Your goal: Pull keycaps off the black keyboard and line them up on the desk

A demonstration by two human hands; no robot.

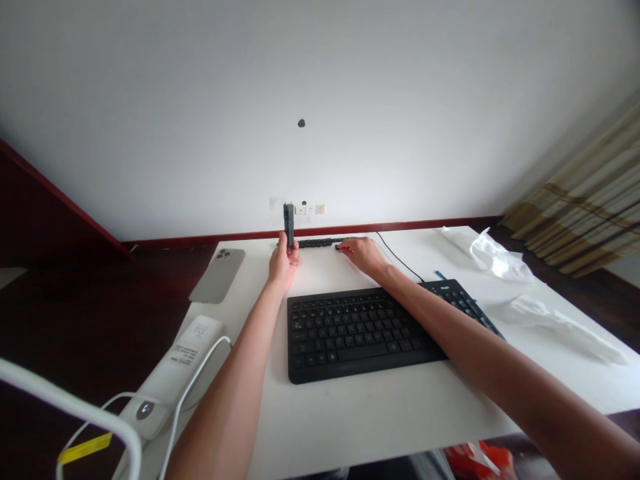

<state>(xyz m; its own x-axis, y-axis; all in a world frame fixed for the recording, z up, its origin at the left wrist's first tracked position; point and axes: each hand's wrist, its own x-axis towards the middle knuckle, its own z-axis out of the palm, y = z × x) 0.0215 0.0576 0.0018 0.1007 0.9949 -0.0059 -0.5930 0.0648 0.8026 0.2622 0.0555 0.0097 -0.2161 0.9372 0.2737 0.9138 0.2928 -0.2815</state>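
Hands: left hand [284, 265], centre of frame, grips a slim, dark-grey, bar-shaped object [289, 227] upright, its top against the pale wall [400, 133]. Right hand [367, 255], just right of centre, fingers bent low at the right end of a row of small black pieces [316, 243] along the far edge of the white, smooth-topped counter [380, 417]; cannot tell if it pinches one. Black plastic keyboard [345, 327] lies below centre, right forearm across it. Left of frame: grey phone [217, 277] with camera cluster, long white power strip [177, 367]. Right: crumpled white translucent wrapping [493, 257].
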